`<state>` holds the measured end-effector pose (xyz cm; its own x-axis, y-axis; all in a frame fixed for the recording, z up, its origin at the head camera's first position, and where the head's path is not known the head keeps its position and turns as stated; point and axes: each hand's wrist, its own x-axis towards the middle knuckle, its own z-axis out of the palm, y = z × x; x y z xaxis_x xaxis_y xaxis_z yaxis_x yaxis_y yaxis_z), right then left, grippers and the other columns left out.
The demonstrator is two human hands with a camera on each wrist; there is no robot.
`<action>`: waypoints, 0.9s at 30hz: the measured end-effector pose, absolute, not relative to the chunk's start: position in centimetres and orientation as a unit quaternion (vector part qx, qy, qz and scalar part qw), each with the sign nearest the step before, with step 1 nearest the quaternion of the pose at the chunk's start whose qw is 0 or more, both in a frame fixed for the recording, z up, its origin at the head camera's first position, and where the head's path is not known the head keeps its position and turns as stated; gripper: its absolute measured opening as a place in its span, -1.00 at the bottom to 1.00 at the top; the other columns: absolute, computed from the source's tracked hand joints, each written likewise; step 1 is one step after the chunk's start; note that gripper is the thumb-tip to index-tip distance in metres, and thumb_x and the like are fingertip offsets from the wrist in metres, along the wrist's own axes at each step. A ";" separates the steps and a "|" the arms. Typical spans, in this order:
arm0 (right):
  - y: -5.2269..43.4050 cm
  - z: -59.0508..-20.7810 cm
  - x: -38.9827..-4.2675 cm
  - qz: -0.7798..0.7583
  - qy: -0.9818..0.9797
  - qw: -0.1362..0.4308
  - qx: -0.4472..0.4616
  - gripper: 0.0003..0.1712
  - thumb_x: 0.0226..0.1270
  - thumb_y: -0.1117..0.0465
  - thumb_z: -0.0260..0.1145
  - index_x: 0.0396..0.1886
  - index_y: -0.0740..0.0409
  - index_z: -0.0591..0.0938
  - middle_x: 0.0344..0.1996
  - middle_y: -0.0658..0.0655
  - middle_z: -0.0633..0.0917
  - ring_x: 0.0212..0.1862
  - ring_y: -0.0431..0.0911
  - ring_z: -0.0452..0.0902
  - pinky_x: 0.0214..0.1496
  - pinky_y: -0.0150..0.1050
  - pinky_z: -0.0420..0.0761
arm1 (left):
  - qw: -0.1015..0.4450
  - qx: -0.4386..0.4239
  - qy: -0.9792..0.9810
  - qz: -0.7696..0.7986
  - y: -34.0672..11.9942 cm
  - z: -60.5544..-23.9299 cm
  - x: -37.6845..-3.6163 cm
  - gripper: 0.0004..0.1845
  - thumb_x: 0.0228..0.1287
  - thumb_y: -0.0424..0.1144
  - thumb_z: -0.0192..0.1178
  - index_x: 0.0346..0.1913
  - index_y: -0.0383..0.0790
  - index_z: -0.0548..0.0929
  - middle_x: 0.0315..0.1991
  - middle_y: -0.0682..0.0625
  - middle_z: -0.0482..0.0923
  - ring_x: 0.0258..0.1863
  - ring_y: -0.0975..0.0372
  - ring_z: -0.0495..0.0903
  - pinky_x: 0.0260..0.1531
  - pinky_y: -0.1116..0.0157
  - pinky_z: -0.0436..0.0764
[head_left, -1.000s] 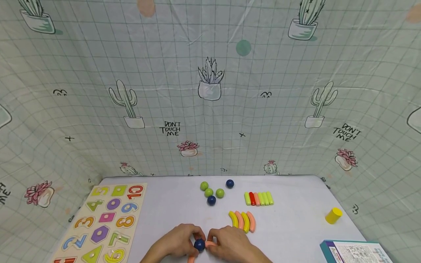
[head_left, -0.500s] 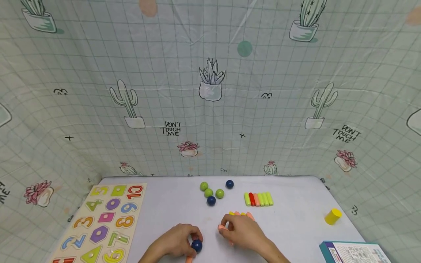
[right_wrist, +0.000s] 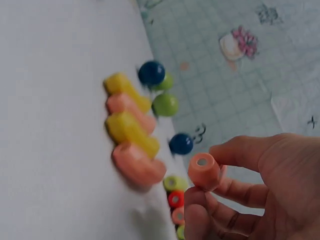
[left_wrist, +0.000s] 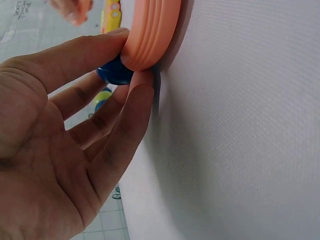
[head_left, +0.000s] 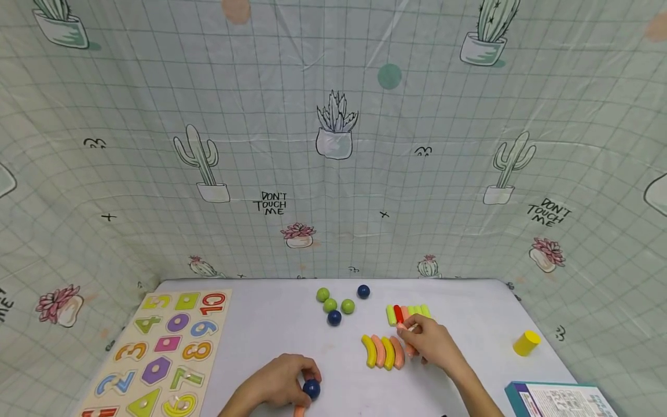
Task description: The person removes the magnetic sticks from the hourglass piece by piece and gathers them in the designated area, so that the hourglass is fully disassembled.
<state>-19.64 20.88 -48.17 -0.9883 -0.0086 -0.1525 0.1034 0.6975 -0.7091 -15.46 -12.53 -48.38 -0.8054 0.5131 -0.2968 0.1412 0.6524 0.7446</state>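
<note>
White surface ahead: left hand (head_left: 278, 385) pins a blue ball (head_left: 311, 388) against a curved orange piece (left_wrist: 150, 32), while right hand (head_left: 429, 341) pinches another orange piece (right_wrist: 203, 172) beside the curved row (head_left: 383, 351), best lowered gently alongside.

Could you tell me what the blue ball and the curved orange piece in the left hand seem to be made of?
Blue ball: probably painted wood or hard plastic, going by its smooth, slightly glossy surface. Curved orange piece: likely matte plastic or painted wood, uniformly coloured, with fine ridges along its edge.

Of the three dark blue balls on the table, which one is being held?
The blue ball nearest the person, gripped by the left hand against an orange curved piece. The other two lie untouched among the green balls.
</note>
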 end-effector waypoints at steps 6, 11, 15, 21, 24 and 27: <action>22.3 -49.7 -19.7 -0.388 0.915 0.101 0.039 -0.74 0.39 0.08 0.35 -0.22 0.21 0.63 -0.66 0.04 0.62 -0.70 -0.11 0.53 -0.61 -0.26 0.55 | 0.250 0.185 0.878 0.364 -12.4 -48.3 -15.6 -0.67 -0.09 -0.41 0.50 -0.28 0.03 0.69 -0.36 0.17 0.52 -0.43 0.29 0.44 -0.37 0.35 0.39; 22.7 -50.2 -19.7 -0.393 0.911 0.120 0.039 -0.75 0.37 0.10 0.37 -0.23 0.22 0.62 -0.65 0.06 0.63 -0.66 -0.13 0.53 -0.57 -0.25 0.60 | 0.247 0.185 0.880 0.362 -12.3 -48.3 -15.6 -0.67 -0.09 -0.40 0.50 -0.27 0.04 0.69 -0.36 0.18 0.51 -0.44 0.28 0.43 -0.38 0.35 0.38; 22.6 -50.2 -19.8 -0.391 0.912 0.117 0.045 -0.76 0.36 0.10 0.39 -0.25 0.20 0.63 -0.64 0.06 0.63 -0.65 -0.14 0.52 -0.57 -0.25 0.58 | 0.248 0.179 0.880 0.363 -12.2 -48.3 -15.7 -0.67 -0.07 -0.40 0.50 -0.26 0.02 0.69 -0.35 0.16 0.51 -0.42 0.27 0.43 -0.36 0.34 0.39; 22.4 -50.2 -19.9 -0.385 0.914 0.120 0.040 -0.78 0.36 0.13 0.39 -0.17 0.18 0.65 -0.65 0.07 0.62 -0.67 -0.14 0.51 -0.59 -0.25 0.58 | 0.239 0.173 0.880 0.373 -12.0 -48.2 -15.8 -0.61 -0.07 -0.42 0.51 -0.15 -0.05 0.65 -0.32 0.16 0.53 -0.46 0.28 0.48 -0.36 0.34 0.44; 22.4 -50.2 -19.8 -0.387 0.913 0.124 0.036 -0.79 0.36 0.14 0.38 -0.14 0.18 0.65 -0.65 0.08 0.62 -0.68 -0.13 0.51 -0.59 -0.24 0.57 | 0.225 0.180 0.879 0.381 -12.1 -48.4 -15.6 -0.58 -0.09 -0.44 0.52 -0.15 -0.08 0.62 -0.33 0.16 0.53 -0.50 0.30 0.49 -0.39 0.37 0.46; 22.5 -50.2 -19.6 -0.388 0.913 0.126 0.033 -0.79 0.36 0.13 0.37 -0.14 0.17 0.65 -0.66 0.08 0.61 -0.68 -0.13 0.50 -0.59 -0.24 0.56 | 0.217 0.184 0.879 0.384 -12.1 -48.5 -15.5 -0.59 -0.11 -0.44 0.53 -0.17 -0.12 0.61 -0.34 0.14 0.52 -0.50 0.32 0.50 -0.40 0.37 0.47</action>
